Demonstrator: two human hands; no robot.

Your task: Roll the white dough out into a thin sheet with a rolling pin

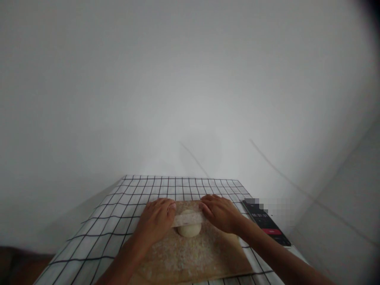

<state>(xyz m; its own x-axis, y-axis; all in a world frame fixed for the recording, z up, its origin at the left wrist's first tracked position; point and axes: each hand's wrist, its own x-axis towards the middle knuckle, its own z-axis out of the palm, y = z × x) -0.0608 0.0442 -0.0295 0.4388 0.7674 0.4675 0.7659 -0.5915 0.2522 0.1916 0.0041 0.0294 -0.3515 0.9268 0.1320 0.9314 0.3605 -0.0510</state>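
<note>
A pale rolling pin [189, 219] lies across a small round of dough [190, 230], which shows mostly on the near side of the pin. My left hand [158, 215] is closed over the pin's left end. Over the right end, my right hand [221, 213] is curled in the same way, with its thumb toward the middle. Both hands hide the ends of the pin. Beneath the dough is a brown board [192, 261] dusted with white flour.
The board rests on a white cloth with black grid lines [97, 237]. A phone [268, 225] with a lit timer screen lies at the table's right edge. A white wall [184, 99] stands behind the table.
</note>
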